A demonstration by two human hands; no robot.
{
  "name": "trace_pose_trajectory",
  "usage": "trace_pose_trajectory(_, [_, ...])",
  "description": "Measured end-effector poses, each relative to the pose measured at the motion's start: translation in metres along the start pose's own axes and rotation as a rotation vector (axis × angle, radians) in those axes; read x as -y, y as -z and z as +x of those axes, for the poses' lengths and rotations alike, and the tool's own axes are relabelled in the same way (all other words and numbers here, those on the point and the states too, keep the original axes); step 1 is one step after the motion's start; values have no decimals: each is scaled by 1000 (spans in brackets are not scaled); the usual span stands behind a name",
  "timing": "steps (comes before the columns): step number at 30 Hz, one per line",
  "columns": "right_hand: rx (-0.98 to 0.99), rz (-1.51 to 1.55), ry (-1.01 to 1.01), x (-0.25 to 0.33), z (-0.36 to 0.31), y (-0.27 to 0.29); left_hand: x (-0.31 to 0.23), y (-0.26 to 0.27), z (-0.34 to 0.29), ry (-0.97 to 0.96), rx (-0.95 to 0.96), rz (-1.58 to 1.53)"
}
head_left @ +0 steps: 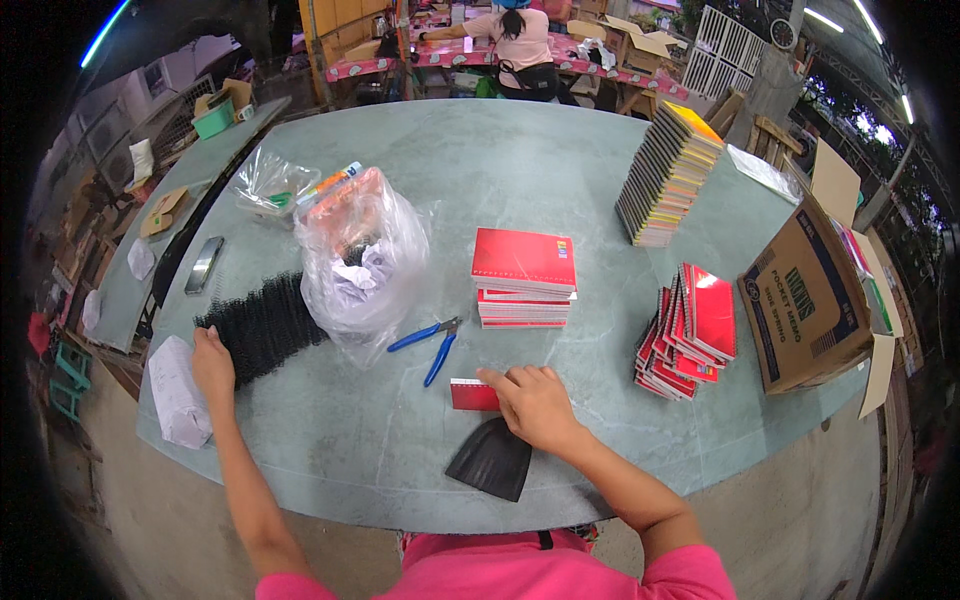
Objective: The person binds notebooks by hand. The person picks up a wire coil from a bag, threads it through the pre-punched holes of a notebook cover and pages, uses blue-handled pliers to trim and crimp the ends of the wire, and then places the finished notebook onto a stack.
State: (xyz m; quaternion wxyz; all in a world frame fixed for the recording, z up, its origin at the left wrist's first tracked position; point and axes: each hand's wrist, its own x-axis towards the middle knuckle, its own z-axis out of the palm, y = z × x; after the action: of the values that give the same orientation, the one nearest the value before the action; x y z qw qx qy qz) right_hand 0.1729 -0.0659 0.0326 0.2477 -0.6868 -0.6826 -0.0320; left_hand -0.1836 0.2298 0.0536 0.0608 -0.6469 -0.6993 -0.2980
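My left hand (212, 365) is at the left end of a pile of black spiral binding coils (270, 325), its fingers bent around a coil end. Below my right hand (540, 405) lies a small red memo pad (473, 395) with a row of punched holes along its white top edge. The thumb and fingers of that hand grip the pad's right side. A dark, curved flat piece (490, 462) sits just under the right wrist. Blue-handled cutting pliers (432, 345) rest open on the table, left of the pad.
A stack of red pads (524, 260) stands mid-table. Spiral-bound red pads (690, 325) pile up at right, near a tall yellow-topped stack (670, 175) and a cardboard box (806, 300). At left are a plastic bag (365, 270), a phone (204, 265) and a white bundle (178, 390).
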Motion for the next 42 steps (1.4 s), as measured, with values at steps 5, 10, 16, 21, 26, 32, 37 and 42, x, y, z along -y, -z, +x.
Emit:
trace_pose_trajectory(5, [-44,119,17,2,2,-3,-1,12,0,-132,-127,-494])
trace_pose_trajectory(10, [-53,225,-47,4,6,-20,-79,69,-30,-278,-190,-893])
trace_pose_trajectory(16, [-73,148,-41,15,11,-14,-137,32,-153,-475,745,-943])
trace_pose_trajectory(21, [-54,179,-75,19,14,-11,-155,21,-196,-631,726,-886])
trace_pose_trajectory(26, [-33,175,-89,17,14,-11,-151,22,-202,-571,783,-830])
trace_pose_trajectory(32, [-10,186,-75,19,14,-8,-151,14,-203,-455,769,-855])
trace_pose_trajectory(37, [-3,205,-14,18,13,-11,-160,7,-194,-646,618,-891])
trace_pose_trajectory(42, [3,186,26,22,8,-6,-140,12,-178,-718,931,-853])
